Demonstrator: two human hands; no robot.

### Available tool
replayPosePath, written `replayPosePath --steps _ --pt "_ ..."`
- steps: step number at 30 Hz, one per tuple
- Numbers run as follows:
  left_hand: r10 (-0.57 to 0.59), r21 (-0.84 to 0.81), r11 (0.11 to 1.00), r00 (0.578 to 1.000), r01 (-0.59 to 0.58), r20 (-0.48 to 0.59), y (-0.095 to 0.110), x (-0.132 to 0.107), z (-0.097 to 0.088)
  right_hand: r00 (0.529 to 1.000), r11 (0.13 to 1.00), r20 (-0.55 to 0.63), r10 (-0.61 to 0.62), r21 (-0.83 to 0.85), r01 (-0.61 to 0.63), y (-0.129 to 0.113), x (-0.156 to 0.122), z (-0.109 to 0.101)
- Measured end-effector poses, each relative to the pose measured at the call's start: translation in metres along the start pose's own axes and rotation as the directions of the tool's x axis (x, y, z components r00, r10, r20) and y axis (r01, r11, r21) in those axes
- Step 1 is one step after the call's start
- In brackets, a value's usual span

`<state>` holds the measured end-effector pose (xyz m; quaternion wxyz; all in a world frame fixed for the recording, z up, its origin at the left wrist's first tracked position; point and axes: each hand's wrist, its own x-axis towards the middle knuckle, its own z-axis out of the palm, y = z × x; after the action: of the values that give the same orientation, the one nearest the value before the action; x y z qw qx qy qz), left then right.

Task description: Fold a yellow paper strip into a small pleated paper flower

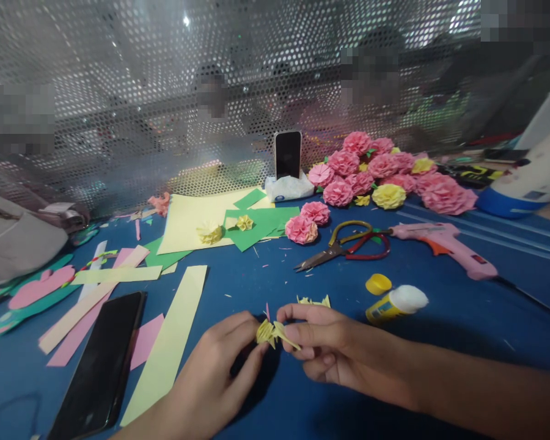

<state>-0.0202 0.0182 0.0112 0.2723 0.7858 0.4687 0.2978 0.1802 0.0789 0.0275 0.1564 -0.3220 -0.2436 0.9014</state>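
Note:
Between my two hands, low over the blue table, is a small yellow paper flower (pixel 266 332) with a fringed, curled edge. My left hand (pixel 222 354) pinches its left side between thumb and fingers. My right hand (pixel 334 342) grips a pale yellow paper strip (pixel 286 337) that runs to the flower; whether the two are joined I cannot tell. Just behind my right hand lies a fringed yellow paper piece (pixel 318 301), partly hidden. An uncapped glue stick (pixel 396 304) lies beyond my right wrist, with its yellow cap (pixel 378 283) beside it.
Scissors (pixel 339 247) and a pink glue gun (pixel 444 244) lie at right, its cord trailing off. Pink paper flowers (pixel 357 171) are heaped behind. A phone (pixel 288 154) stands at the back; another phone (pixel 98 366) lies left among paper strips (pixel 172 342). A perforated metal panel (pixel 165 110) closes the far side.

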Motion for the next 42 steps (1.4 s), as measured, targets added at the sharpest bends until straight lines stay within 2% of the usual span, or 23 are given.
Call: replayPosePath --steps 10,21,28,37,39,42 --pt "0.030 0.031 0.999 0.999 -0.029 -0.025 0.000 -0.001 -0.001 1.000 1.000 -0.027 0.004 0.002 -0.004 0.001 0.000 0.000" --pt "0.053 0.060 0.997 0.998 -0.051 -0.033 0.004 -0.001 0.001 1.000 1.000 0.000 -0.011 0.006 0.011 0.004 0.001 0.000" --pt "0.067 0.123 0.990 0.997 -0.063 -0.026 0.003 0.000 0.003 0.997 0.993 0.038 -0.063 -0.096 0.066 0.011 0.006 -0.006" --pt "0.216 0.264 0.942 0.976 -0.205 -0.014 0.003 -0.002 0.006 0.987 0.944 0.054 -0.150 -0.290 0.159 0.014 0.005 -0.004" --pt "0.192 0.223 0.957 0.981 -0.184 -0.016 0.006 -0.002 0.007 0.980 0.902 0.086 -0.179 -0.384 0.198 0.013 0.006 -0.004" --pt "0.068 0.032 0.997 0.998 -0.068 0.013 0.013 -0.002 0.007 0.963 0.800 0.139 -0.231 -0.536 0.269 0.009 0.007 -0.004"
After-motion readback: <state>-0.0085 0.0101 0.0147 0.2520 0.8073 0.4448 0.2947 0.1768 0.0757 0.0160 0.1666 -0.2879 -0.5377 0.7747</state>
